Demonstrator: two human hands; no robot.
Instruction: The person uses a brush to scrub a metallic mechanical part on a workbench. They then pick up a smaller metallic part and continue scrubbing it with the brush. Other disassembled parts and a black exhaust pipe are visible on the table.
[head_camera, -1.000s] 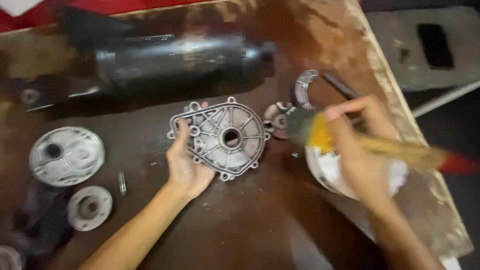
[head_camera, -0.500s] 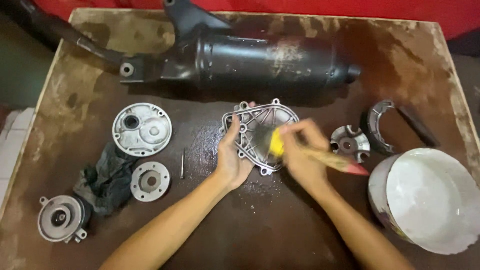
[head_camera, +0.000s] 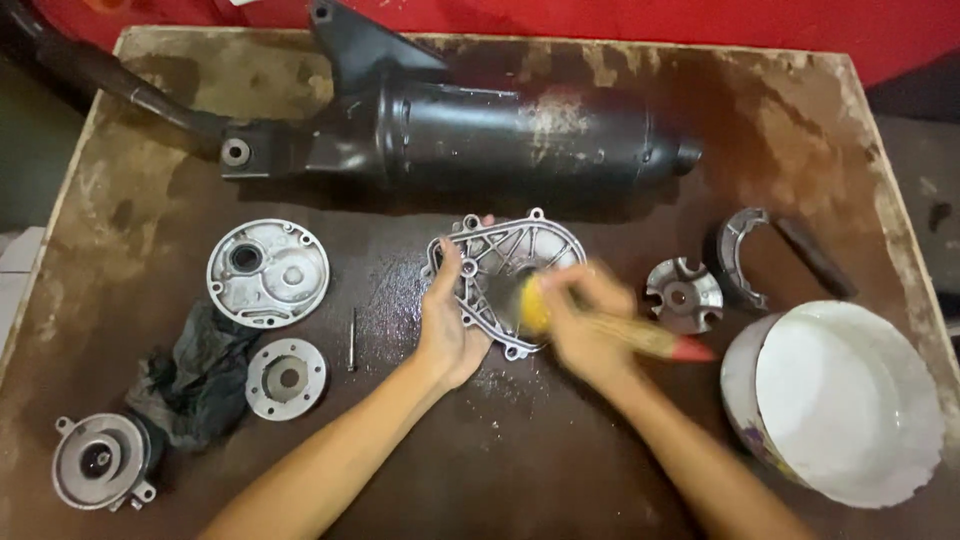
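Gripping a paintbrush (head_camera: 610, 325) in my right hand (head_camera: 585, 335), fingers closed on its handle, I press its bristles onto the ribbed metal cover (head_camera: 505, 275). My left hand (head_camera: 448, 320) clasps the cover's left edge at mid-table (head_camera: 600, 470). Beyond lies a black muffler (head_camera: 480, 130).

Dim, warm indoor light from above, with motion blur on the working hand.

Soft glare streaks the top of the long black metal exhaust muffler (head_camera: 500, 135), which casts a dark shadow toward the viewer on the stained brown wooden table (head_camera: 600, 460). The white round bowl (head_camera: 850, 400) is the brightest patch, nearly washed out. The right hand (head_camera: 585, 335) and its wooden-handled paintbrush (head_camera: 650, 340) smear with movement; the left hand (head_camera: 445, 325) stays fairly sharp. Corners darken and soften slightly.
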